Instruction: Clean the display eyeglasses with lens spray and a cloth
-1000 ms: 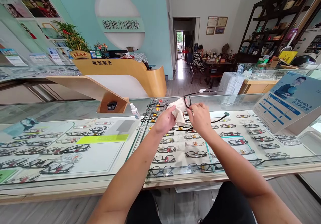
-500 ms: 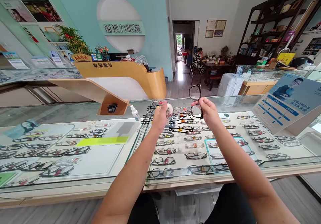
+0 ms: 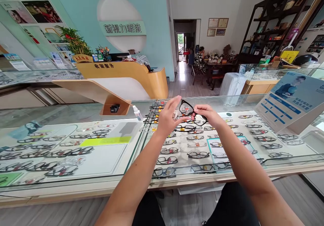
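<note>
My right hand (image 3: 206,114) pinches a pair of black-framed eyeglasses (image 3: 187,107) near the bridge, holding them tilted above the glass counter. Close to the left lens is my left hand (image 3: 170,118), its thumb and fingers held apart around the frame's side. A small part of a white cloth (image 3: 175,114) shows inside that hand; most of it is hidden by the fingers. Whether the cloth touches the lens I cannot tell. On the glass, left of my hands, stands a white spray bottle (image 3: 137,113).
Rows of eyeglasses (image 3: 198,155) lie inside the glass display counter (image 3: 101,180) below my arms. A tilted wooden-framed mirror or stand (image 3: 101,94) is at left. At right stands a blue-and-white sign (image 3: 286,101). A person (image 3: 199,60) sits far back at a table.
The eyeglasses have turned from nearly upright to a slant and come lower and left. My left hand has opened its fingers and moved right, up to the lens.
</note>
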The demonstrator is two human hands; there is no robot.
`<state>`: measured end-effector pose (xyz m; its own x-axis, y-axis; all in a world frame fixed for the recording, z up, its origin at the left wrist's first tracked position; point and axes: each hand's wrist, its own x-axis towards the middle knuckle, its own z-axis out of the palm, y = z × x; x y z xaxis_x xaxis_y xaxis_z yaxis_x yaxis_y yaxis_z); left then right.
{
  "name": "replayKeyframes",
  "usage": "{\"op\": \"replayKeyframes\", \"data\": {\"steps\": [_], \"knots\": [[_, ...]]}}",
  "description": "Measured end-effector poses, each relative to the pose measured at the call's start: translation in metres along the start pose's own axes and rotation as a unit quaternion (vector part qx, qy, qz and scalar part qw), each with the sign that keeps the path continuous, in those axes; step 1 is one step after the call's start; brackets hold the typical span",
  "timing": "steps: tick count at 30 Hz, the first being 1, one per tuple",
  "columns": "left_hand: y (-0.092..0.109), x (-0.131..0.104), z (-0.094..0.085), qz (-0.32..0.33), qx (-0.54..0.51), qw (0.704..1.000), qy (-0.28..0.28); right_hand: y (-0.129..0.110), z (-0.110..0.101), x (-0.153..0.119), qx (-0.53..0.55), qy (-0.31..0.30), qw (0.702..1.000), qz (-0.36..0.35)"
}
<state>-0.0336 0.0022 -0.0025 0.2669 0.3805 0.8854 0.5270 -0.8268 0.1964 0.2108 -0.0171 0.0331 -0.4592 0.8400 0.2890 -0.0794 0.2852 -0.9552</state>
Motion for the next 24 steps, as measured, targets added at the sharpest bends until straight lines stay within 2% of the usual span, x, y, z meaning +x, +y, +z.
{"op": "replayKeyframes", "data": {"steps": [3, 8, 10, 13, 15, 16, 19, 21, 24], "knots": [[0.002, 0.0, -0.001, 0.039, -0.012, 0.999, -0.001, -0.009, 0.001, -0.004, -0.024, -0.026, 0.999, 0.0], [0.016, 0.007, -0.005, 0.046, -0.015, 0.999, 0.003, -0.022, -0.004, -0.008, -0.063, -0.034, 0.997, -0.012], [0.025, 0.016, -0.01, 0.037, -0.027, 0.999, 0.0, -0.035, -0.007, -0.008, -0.087, -0.037, 0.995, -0.022], [0.038, 0.039, -0.024, 0.007, -0.043, 0.999, 0.015, -0.07, -0.007, -0.009, -0.176, -0.028, 0.982, -0.065], [0.048, 0.061, -0.037, -0.024, -0.041, 0.998, 0.046, -0.098, -0.004, -0.012, -0.257, 0.027, 0.956, -0.143], [0.054, 0.072, -0.044, -0.039, -0.037, 0.996, 0.069, -0.112, -0.001, -0.014, -0.287, 0.089, 0.932, -0.202], [0.071, 0.103, -0.064, -0.068, -0.027, 0.985, 0.159, -0.142, 0.009, -0.021, -0.345, 0.249, 0.837, -0.344], [0.081, 0.116, -0.073, -0.068, -0.017, 0.974, 0.214, -0.15, 0.017, -0.024, -0.379, 0.296, 0.791, -0.378], [0.091, 0.123, -0.08, -0.061, 0.011, 0.963, 0.264, -0.148, 0.027, -0.023, -0.407, 0.312, 0.763, -0.393]]}}
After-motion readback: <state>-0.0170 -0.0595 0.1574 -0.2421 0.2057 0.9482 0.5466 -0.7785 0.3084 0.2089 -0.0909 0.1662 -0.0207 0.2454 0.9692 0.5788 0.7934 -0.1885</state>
